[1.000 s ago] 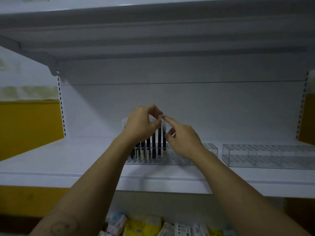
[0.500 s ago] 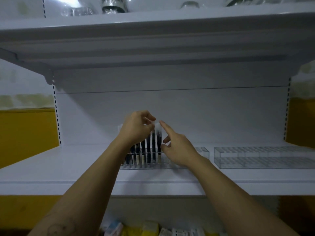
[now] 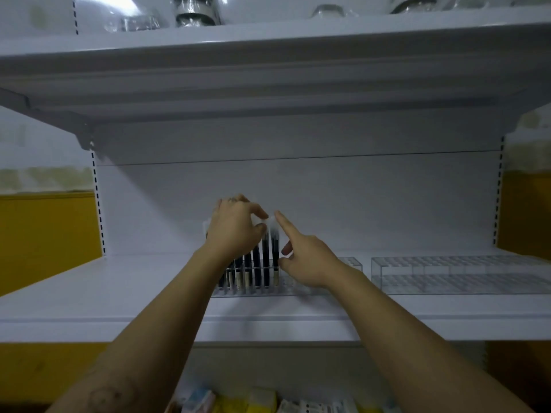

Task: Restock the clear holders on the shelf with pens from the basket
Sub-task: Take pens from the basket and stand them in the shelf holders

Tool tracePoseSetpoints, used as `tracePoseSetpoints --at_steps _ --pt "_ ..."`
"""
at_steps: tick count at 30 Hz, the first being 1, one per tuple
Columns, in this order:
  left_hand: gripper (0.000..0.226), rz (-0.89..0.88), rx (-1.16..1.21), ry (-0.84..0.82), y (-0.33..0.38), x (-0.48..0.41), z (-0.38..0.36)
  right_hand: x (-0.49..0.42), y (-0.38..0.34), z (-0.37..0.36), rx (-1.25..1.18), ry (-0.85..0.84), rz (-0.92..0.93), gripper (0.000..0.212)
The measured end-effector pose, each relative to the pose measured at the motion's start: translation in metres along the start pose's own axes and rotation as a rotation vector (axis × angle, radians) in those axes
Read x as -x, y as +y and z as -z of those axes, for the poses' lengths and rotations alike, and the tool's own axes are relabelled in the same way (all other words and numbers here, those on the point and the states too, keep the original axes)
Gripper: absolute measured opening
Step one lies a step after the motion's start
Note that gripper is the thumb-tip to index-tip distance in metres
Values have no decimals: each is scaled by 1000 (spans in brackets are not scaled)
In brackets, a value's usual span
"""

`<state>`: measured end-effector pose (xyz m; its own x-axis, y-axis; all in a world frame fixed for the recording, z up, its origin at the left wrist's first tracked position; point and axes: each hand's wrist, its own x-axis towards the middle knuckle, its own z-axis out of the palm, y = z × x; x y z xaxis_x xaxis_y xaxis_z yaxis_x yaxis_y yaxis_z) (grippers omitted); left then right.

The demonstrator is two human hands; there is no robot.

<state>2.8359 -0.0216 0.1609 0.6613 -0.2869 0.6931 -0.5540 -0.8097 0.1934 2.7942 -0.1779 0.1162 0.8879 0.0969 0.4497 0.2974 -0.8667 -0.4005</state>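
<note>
While upright, pens (image 3: 265,263) in left hand (image 3: 235,231)

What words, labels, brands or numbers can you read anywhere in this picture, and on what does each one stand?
No text here can be read.
Print on the packets below the shelf: too blurred to read.
Markings on the pens in the clear holder: too small to tell.
Jars on the top shelf: no legible label.
</note>
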Motion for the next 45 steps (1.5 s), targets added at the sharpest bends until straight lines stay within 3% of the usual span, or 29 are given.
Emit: tracePoseSetpoints --at_steps 4,9,21,29,35,45 --pt "37 -88 -32 45 -6 14 -3 1 4 -3 -72 25 -17 100" --pt "50 -117 -29 102 -3 44 -5 15 9 -4 -97 100 -31 93" --pt "45 -165 66 88 17 175 -45 146 11 -26 88 240 76 64" --pt "38 -112 104 9 45 263 -99 226 56 -85 98 183 -72 61" --pt "44 -107 66 -206 52 325 -163 272 110 -151 162 5 -234 61" --pt "56 173 -13 -766 34 416 -273 342 185 -241 182 -484 -563 72"
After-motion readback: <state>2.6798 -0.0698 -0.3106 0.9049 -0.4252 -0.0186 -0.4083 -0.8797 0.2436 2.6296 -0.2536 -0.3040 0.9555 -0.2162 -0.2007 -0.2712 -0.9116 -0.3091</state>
